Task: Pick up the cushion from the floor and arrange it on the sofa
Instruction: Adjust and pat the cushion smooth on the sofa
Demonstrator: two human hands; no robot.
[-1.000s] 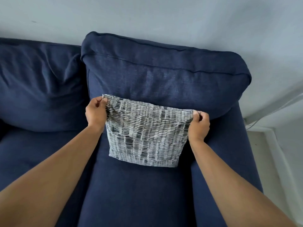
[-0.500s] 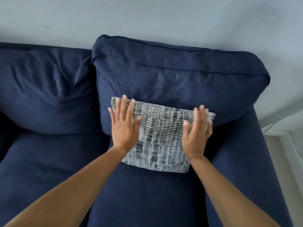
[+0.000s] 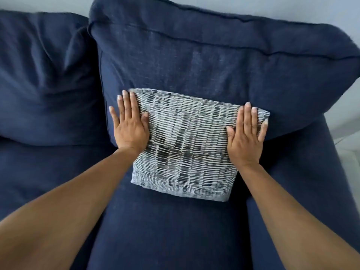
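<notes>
A small black-and-white patterned cushion (image 3: 187, 147) stands on the seat of the navy blue sofa (image 3: 175, 234), leaning back against the large right back cushion (image 3: 204, 61). My left hand (image 3: 129, 125) lies flat, fingers extended, on the cushion's upper left edge. My right hand (image 3: 246, 133) lies flat on its upper right part, fingers spread. Neither hand grips the fabric; both palms press against it.
A second navy back cushion (image 3: 44, 78) fills the left side. The sofa's right arm (image 3: 315, 191) runs along the right, with pale floor (image 3: 348, 152) and a light wall (image 3: 292, 8) beyond it.
Both hands let go of the cushion's top corners, opened flat on its face, then slid apart toward its left and right edges. The view has come closer to the sofa.
</notes>
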